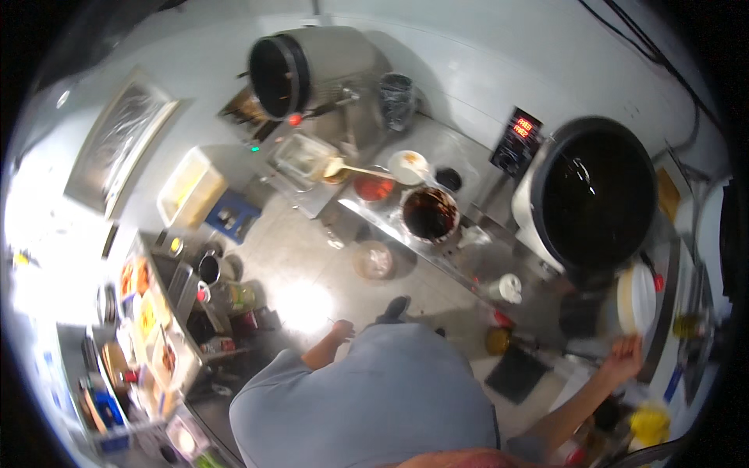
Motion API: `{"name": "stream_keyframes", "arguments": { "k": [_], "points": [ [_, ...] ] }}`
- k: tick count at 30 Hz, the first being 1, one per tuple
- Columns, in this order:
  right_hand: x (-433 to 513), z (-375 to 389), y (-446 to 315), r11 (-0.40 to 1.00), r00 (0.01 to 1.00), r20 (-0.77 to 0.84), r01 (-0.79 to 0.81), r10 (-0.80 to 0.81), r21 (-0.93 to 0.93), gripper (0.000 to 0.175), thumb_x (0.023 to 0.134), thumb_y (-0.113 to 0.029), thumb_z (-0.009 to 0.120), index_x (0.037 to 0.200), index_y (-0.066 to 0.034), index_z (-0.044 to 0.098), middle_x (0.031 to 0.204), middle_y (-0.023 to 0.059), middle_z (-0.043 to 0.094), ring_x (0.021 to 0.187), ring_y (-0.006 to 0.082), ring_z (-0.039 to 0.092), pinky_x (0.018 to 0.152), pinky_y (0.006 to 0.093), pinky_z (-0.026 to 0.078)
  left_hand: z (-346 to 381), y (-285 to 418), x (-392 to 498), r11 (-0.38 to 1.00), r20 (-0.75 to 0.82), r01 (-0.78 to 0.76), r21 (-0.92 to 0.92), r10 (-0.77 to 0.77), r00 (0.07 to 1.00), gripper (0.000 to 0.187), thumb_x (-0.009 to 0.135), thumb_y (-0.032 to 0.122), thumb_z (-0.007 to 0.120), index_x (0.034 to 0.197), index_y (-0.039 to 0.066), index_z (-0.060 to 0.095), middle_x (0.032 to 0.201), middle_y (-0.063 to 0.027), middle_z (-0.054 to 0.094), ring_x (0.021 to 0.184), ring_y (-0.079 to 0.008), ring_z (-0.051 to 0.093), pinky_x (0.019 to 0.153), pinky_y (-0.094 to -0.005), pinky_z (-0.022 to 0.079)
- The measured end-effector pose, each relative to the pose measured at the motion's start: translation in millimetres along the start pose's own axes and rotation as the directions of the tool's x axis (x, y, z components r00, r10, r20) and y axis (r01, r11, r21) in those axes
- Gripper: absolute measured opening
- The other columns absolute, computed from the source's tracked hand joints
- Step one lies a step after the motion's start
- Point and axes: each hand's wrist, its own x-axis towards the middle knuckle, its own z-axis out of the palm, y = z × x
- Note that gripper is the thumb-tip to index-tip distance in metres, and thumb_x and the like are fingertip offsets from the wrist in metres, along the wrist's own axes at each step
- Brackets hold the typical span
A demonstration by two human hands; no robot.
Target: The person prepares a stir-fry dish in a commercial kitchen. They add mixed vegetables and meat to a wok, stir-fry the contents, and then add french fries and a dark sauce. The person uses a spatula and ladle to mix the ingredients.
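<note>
My left hand (342,332) hangs beside my body over the tiled floor, fingers loosely curled with nothing visible in them. On the other side, my right hand (625,358) is stretched out, its fingers bent, just below a white round tub (638,299). Blur hides whether the fingers touch the tub or grip anything. Above the tub stands a large drum-shaped cooker (526,213) with a dark, glossy interior. Along the steel counter (374,217) are a bucket of dark sauce (430,215), a container of red contents (373,186) and a white plate (408,167) under a long-handled ladle (366,171).
A second drum cooker (345,55) is tilted sideways at the back. A blue stool (233,215) and a cream bin (190,187) stand by the wall. A round tub (374,261) sits on the floor. Food trays (149,319) line the left counter. A control panel (516,140) glows red.
</note>
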Motion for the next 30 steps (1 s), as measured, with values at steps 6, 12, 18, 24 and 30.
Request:
{"name": "stream_keyframes", "arguments": {
  "k": [6, 12, 18, 24, 30],
  "points": [
    [-9.6, -130.9, 75.8, 0.986, 0.977, -0.2, 0.036, -0.068, -0.161, 0.019, 0.093, -0.015, 0.061, 0.093, 0.0015, 0.07, 0.059, 0.002, 0.047, 0.05, 0.0139, 0.038, 0.047, 0.0286, 0.029, 33.5, 8.0, -9.1, 0.992, -0.035, -0.123, -0.005, 0.123, 0.992, 0.03, 0.097, 0.035, 0.051, 0.112, 0.011, 0.061, 0.107, -0.0105, 0.067, 0.095, -0.0269, 0.065, 0.078, -0.047, 0.051],
    [46.2, -206.9, 212.3, 0.088, 0.745, 0.287, 0.419, -0.602, -0.904, 0.035, 0.089, -0.022, 0.069, 0.065, 0.0019, 0.063, 0.057, 0.0022, 0.043, 0.051, 0.0141, 0.041, 0.048, 0.0284, 0.031, 44.8, -33.8, 2.0, 0.062, 0.239, -0.294, 0.954, 0.437, 0.867, 0.026, 0.091, 0.021, 0.053, 0.085, 0.006, 0.073, 0.104, -0.0172, 0.071, 0.096, -0.0328, 0.068, 0.075, -0.0445, 0.053],
    [74.9, -201.1, 281.8, 0.835, 0.901, -0.324, 0.071, -0.288, -0.546, 0.038, 0.083, -0.025, 0.074, 0.062, 0.0038, 0.063, 0.063, 0.0077, 0.054, 0.055, 0.0173, 0.047, 0.052, 0.034, 0.042, 1.9, -93.0, -30.1, -0.093, 0.266, -0.254, 0.963, 0.485, 0.833, 0.016, 0.082, 0.017, 0.061, 0.084, 0.008, 0.074, 0.097, -0.0142, 0.071, 0.084, -0.0296, 0.068, 0.071, -0.042, 0.054],
    [70.5, -219.3, 333.4, 0.726, 0.912, -0.229, 0.101, -0.341, -0.68, 0.033, 0.087, -0.026, 0.069, 0.084, 0.0064, 0.071, 0.075, 0.013, 0.064, 0.069, 0.0216, 0.057, 0.069, 0.0364, 0.048, -45.0, -87.6, -69.2, 0.999, -0.162, 0.04, -0.025, -0.044, 0.986, 0.023, 0.096, 0.026, 0.055, 0.115, 0.014, 0.06, 0.105, -0.0112, 0.069, 0.083, -0.028, 0.068, 0.065, -0.0482, 0.054],
    [65.5, -227.6, 324.3, 0.674, 0.964, -0.089, 0.108, -0.252, -0.731, 0.033, 0.092, -0.025, 0.062, 0.091, 0.0069, 0.071, 0.087, 0.0155, 0.066, 0.077, 0.0268, 0.06, 0.075, 0.0396, 0.05, -103.1, 58.2, -60.7, 0.928, -0.445, -0.37, -0.031, 0.319, 0.837, 0.03, 0.089, 0.011, 0.06, 0.118, 0.005, 0.06, 0.086, -0.0107, 0.07, 0.062, -0.0173, 0.065, 0.046, -0.0303, 0.049]
  ]
}}
